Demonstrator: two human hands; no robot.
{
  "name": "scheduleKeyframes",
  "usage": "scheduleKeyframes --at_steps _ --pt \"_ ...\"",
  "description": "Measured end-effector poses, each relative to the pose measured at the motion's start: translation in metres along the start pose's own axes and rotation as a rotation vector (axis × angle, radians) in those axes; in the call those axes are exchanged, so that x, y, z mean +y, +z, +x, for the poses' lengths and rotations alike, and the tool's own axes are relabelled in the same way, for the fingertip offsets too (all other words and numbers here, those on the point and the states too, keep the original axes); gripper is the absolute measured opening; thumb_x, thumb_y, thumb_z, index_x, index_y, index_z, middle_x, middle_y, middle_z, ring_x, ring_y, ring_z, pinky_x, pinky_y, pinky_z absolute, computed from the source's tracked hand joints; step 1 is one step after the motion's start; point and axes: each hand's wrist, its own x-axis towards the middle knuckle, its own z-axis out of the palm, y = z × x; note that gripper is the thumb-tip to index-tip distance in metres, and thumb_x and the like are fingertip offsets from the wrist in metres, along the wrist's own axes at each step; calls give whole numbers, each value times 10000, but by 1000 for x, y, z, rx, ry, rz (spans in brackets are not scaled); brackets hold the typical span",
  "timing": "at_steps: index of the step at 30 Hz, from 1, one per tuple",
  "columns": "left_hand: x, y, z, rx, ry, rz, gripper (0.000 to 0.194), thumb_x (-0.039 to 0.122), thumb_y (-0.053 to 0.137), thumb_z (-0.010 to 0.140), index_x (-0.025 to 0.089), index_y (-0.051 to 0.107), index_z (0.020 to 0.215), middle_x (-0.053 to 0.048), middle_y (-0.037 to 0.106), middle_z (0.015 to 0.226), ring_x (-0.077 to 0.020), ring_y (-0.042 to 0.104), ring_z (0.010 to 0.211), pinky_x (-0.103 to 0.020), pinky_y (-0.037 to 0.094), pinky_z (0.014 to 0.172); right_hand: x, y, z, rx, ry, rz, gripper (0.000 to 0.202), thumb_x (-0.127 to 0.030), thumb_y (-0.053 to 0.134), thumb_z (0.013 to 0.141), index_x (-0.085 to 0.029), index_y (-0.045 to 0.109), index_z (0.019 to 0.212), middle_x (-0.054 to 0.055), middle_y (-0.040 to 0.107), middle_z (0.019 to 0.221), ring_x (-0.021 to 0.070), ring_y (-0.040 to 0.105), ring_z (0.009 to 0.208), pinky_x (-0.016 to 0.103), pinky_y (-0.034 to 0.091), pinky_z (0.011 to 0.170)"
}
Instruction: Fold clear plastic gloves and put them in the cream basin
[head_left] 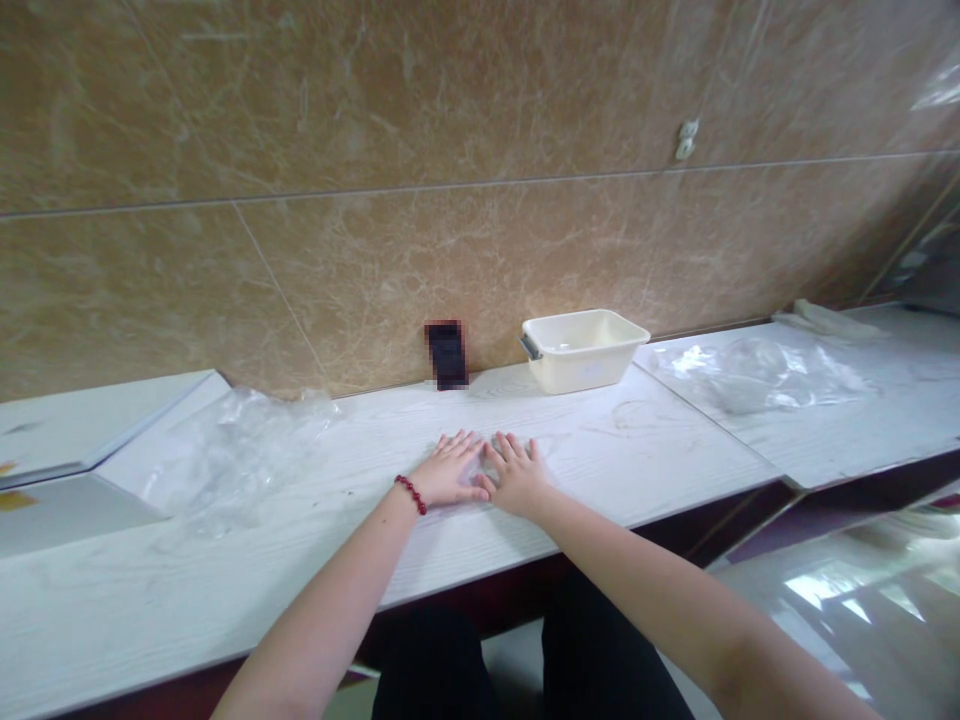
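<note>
My left hand [448, 472], with a red bead bracelet [411, 494] at its wrist, lies flat with fingers spread on the white wood-grain counter [600, 450]. Beside it, my right hand [516, 475] is also palm down with its fingers apart. The two thumbs meet or nearly meet. Something clear, perhaps thin plastic, shows faintly between the hands; it is too faint to make out. Behind the hands a dark, blurred-out rectangular object [448, 355] leans on the wall. A cream plastic tub [581, 365] with a grey handle stands behind my right hand, to its right.
Crumpled clear plastic bags [247, 450] lie at the left, by a white box [97, 450]. More clear plastic [757, 375] lies at the right, with a pale cloth [829, 322] behind it. A brown marble wall [375, 250] runs along the counter's back.
</note>
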Motion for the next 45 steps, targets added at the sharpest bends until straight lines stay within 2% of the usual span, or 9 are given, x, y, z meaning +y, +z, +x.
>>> scheduleKeyframes --at_steps 5,11,16,20,24,29,33,38,45 --pt "-12 4 -3 -74 51 31 990 724 383 543 200 47 1313 -100 26 1379 -268 -1 1245 -472 -7 970 -2 -2 0 -8 23 4 617 -555 190 768 -227 238 1289 75 166 1357 257 117 1231 491 32 944" --pt "-34 1 -15 -156 20 19 987 673 467 524 279 6 1302 -71 -23 1382 -287 -17 1242 -553 -16 926 -3 -1 -1 21 34 -21 624 -562 213 765 -227 233 1291 76 182 1353 265 136 1226 478 50 948" --pt "-44 0 -22 -168 -36 1 1003 659 488 514 275 1 1302 -71 -39 1381 -304 -40 1237 -568 -6 915 -3 0 0 18 25 -40 629 -566 201 767 -220 231 1292 85 180 1352 266 142 1224 478 60 946" --pt "-52 -2 -28 -127 -99 2 1036 700 465 497 226 34 1311 -95 19 1380 -306 -34 1236 -540 10 936 -3 1 0 30 23 -54 620 -560 197 770 -227 230 1291 79 182 1352 265 145 1223 478 66 946" --pt "-43 -3 -26 16 -191 -7 883 699 245 651 134 89 1312 -134 103 1366 -267 13 1245 -471 39 969 -4 2 0 33 14 -57 617 -558 216 768 -226 243 1288 83 188 1350 272 149 1221 482 66 943" --pt "-16 -1 -20 87 -23 2 861 701 205 661 141 117 1309 -113 124 1367 -235 40 1249 -420 38 989 0 1 6 -13 56 4 606 -548 226 776 -239 207 1297 76 188 1351 269 157 1221 468 117 937" --pt "-10 2 -18 78 50 -21 851 696 201 668 136 130 1305 -110 136 1365 -222 55 1249 -396 42 996 10 -9 23 -86 145 13 533 -465 277 801 -261 216 1290 88 289 1309 271 263 1170 430 227 884" --pt "-13 3 -19 52 59 -61 848 686 198 680 111 140 1300 -129 154 1358 -231 74 1246 -392 62 995 13 -28 55 -3 207 -5 527 -440 258 807 -240 205 1292 101 408 1203 254 353 1068 383 279 834" --pt "-18 -1 -19 38 60 -126 802 656 196 710 114 143 1300 -125 170 1355 -221 103 1244 -364 98 994 11 -42 118 50 207 -141 673 -293 337 779 -256 -79 1306 129 459 1106 281 380 998 402 291 781"
